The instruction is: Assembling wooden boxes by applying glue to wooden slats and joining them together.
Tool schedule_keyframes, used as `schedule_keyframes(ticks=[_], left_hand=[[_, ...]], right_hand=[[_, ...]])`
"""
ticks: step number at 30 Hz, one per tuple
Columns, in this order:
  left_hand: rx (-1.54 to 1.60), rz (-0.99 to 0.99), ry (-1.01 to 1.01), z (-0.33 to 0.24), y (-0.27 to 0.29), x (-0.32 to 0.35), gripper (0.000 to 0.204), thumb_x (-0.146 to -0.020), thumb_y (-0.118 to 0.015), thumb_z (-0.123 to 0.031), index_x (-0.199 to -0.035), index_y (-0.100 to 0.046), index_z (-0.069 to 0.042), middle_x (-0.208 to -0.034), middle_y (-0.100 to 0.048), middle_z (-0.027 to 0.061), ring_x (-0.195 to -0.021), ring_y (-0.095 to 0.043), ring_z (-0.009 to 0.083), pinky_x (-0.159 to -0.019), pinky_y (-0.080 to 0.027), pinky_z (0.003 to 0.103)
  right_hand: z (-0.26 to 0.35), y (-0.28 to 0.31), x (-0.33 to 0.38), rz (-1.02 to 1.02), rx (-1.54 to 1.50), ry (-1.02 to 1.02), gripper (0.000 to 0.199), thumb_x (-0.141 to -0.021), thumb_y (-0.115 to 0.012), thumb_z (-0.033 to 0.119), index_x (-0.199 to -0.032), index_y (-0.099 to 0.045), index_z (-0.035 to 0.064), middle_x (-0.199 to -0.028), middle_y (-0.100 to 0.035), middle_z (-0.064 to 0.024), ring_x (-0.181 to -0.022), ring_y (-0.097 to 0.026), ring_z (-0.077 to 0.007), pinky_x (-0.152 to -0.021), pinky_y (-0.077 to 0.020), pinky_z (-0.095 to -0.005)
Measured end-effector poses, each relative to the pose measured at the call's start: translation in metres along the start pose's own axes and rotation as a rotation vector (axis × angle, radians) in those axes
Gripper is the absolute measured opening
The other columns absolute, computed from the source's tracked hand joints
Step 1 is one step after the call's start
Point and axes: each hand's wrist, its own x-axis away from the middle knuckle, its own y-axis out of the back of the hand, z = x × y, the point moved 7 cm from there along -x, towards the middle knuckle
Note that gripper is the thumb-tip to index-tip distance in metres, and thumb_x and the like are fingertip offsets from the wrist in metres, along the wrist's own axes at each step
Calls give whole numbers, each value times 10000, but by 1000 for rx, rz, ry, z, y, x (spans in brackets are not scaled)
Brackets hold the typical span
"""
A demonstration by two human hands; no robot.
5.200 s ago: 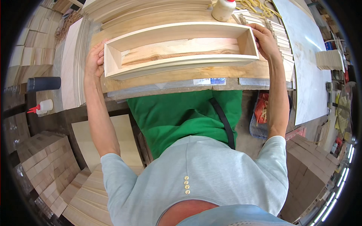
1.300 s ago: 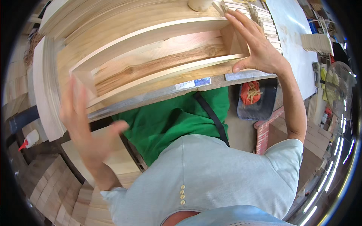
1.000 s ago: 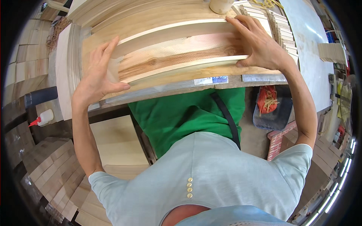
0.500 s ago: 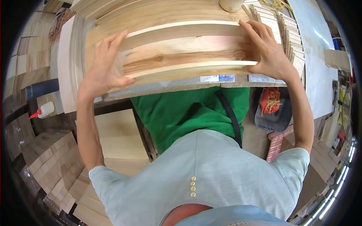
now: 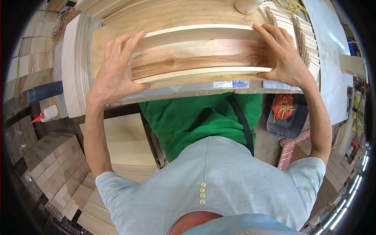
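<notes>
A long, shallow wooden box [image 5: 199,33] lies across the workbench in front of me, with two upright long sides and a grained, dimpled bottom. Around its left end is my left hand [image 5: 116,72], thumb on the near side and fingertips on the far side. My right hand [image 5: 288,58] spans the right end the same way, fingers over the far edge and thumb at the near one. My hands hide the box's short ends.
Stacked thin wooden strips [image 5: 307,43] stand at the right, and upright boards [image 5: 76,66] at the left. A pale container [image 5: 247,5] sits at the back. Below the bench's right side is a dark tray [image 5: 288,123] with a red bag [image 5: 282,106]. A glue bottle [image 5: 49,113] lies far left.
My left hand has closed in slightly to the right along the box. The whole view has shifted a little; my right hand keeps its place on the box.
</notes>
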Motion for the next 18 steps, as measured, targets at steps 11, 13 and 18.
schedule_keyframes(ticks=[11,13,18], left_hand=[[372,-234,-14,22,13,25,1082,-571,-864,-241,-1482,-285,-157,-1513,-256,142,-1340,-310,326,-1092,-324,430],[657,-354,26,41,11,36,1034,-636,-851,-249,-1488,-276,-134,-1543,-225,125,-1365,-308,294,-1095,-318,412],[1129,-510,224,79,-25,68,617,-921,-611,-163,-1447,-326,-11,-1449,-412,132,-1334,-386,219,-1074,-335,348]], right_hand=[[-1,3,7,30,-19,6,1298,-419,-692,757,-1479,-278,132,-1508,-271,-149,-1402,-227,-358,-1142,-198,-505],[-9,10,14,-60,-285,-97,1217,-480,-710,704,-1474,-302,132,-1507,-286,-148,-1405,-237,-340,-1142,-211,-483],[-45,4,29,-219,-368,-257,631,-895,-608,406,-1419,-417,110,-1411,-450,-138,-1324,-402,-271,-1092,-322,-369]])
